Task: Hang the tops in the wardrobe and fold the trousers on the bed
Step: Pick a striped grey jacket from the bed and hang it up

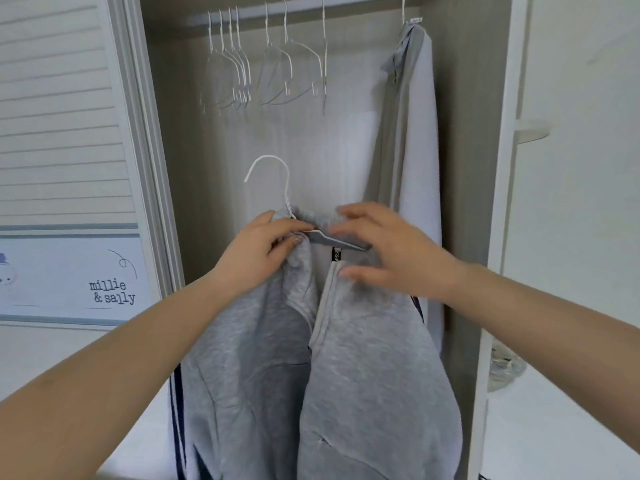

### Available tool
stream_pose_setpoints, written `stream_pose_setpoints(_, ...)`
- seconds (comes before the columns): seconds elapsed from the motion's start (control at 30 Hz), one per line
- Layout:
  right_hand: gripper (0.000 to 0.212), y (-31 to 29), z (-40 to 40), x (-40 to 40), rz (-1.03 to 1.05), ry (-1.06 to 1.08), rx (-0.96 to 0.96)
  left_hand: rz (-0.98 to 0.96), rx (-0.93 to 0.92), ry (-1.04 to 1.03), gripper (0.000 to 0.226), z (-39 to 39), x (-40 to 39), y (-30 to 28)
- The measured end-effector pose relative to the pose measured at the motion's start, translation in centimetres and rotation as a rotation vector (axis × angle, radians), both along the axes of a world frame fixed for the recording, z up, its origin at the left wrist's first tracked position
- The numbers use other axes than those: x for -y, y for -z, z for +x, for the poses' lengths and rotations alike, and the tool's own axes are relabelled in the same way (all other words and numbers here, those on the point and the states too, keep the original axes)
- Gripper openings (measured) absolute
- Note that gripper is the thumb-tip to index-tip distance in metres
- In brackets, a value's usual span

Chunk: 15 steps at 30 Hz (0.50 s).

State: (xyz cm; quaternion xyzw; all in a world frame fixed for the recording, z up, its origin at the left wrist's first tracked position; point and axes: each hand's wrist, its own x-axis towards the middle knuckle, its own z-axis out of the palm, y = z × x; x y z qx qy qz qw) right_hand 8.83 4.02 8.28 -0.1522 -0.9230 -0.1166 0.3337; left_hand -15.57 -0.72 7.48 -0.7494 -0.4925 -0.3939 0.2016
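A grey zip-up top (363, 375) with dark side stripes hangs from a white hanger (273, 174) in front of the open wardrobe (457, 133). My left hand (263, 247) grips the top's collar together with the hanger's neck. My right hand (391, 251) lies over the right shoulder of the top, fingers spread and touching the collar and the zip edge. The hanger's hook points up, well below the rail (304, 8).
Several bare white hangers (242, 71) hang on the rail at the left and middle. A light grey garment (412, 140) hangs at the rail's right end. A slatted sliding door (62, 116) stands at left, a white wardrobe side panel (498, 202) at right.
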Motion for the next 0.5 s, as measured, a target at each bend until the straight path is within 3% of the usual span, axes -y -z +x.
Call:
stream_pose_setpoints(0.07, 0.077, -0.1, 1.1, -1.4, 0.022, 0.154, -0.094, 0.028, 0.0, 0.029, 0.028, 0.1, 0.4, -0.1)
stream_pose_setpoints(0.13, 0.083, 0.5, 1.7, -2.6, -0.146, 0.314, -0.068, 0.065, 0.019, 0.052, 0.028, 0.2, 0.7, -0.4)
stream_pose_setpoints(0.2, 0.062, 1.5, 1.3, -3.2, -0.301, 0.382, -0.032, 0.11, 0.031, 0.072, 0.028, 0.5, 1.0, -0.7)
stream_pose_setpoints(0.27, 0.033, 2.3, 0.7, -3.6, -0.291, 0.327, -0.12, 0.11, 0.037, 0.093, 0.035, 0.5, 1.2, -1.1)
stream_pose_setpoints(0.33, 0.017, 2.2, 0.7, -3.7, -0.303, 0.234, -0.257, 0.04, 0.073, 0.09, 0.053, -0.1, 1.5, -1.4)
stream_pose_setpoints(0.43, 0.013, 1.2, 1.0, -3.5, -0.314, 0.165, -0.322, -0.07, 0.08, 0.027, 0.074, -1.9, 2.3, -1.1)
stream_pose_setpoints(0.5, 0.016, 0.7, 1.0, -3.3, -0.301, 0.146, -0.294, -0.102, 0.052, -0.024, 0.061, -3.3, 3.0, -0.5)
